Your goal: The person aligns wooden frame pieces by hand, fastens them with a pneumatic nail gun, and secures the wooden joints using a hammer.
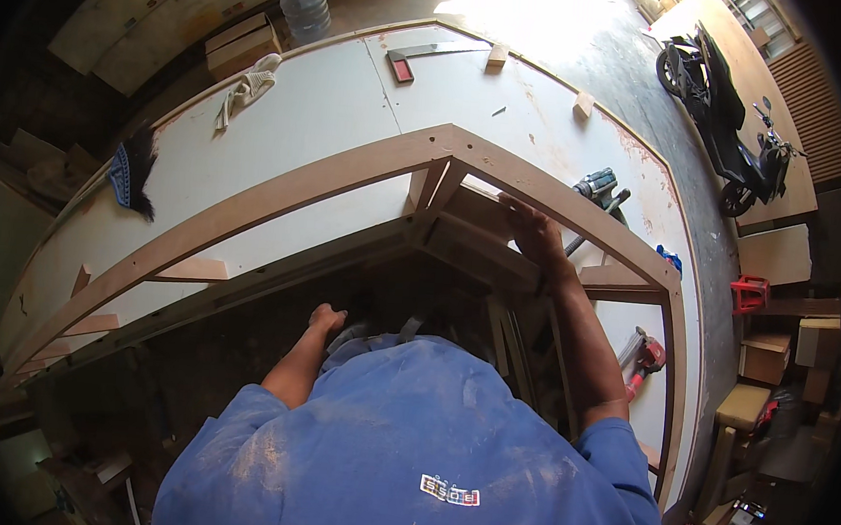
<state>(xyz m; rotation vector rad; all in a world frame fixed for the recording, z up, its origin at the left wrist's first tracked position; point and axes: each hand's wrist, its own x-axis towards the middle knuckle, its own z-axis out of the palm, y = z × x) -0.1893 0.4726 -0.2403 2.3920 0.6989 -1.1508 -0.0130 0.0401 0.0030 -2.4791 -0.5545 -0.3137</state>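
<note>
A long wooden frame (300, 171) with crosspieces and an angled corner stands on edge in front of me, over a white-topped table (335, 91). My right hand (537, 237) reaches into the frame just right of its corner. Its fingers are stretched apart beside the upper rail, and I cannot tell whether the fingertips touch the wood. Low by my body, in shadow, is my left hand (327, 318). Its fingers are curled closed, and whatever may be in them is hidden. A blue-grey power drill (597, 185) lies beyond the right-hand rail.
On the table are a try square (401, 66), small wood blocks (496, 56), a pale cloth (249, 87), a dark-bristled brush (134, 174) and a red power tool (644, 358). A water bottle (306, 11) stands behind. A motorcycle (713, 117) and red stool (750, 294) are to the right.
</note>
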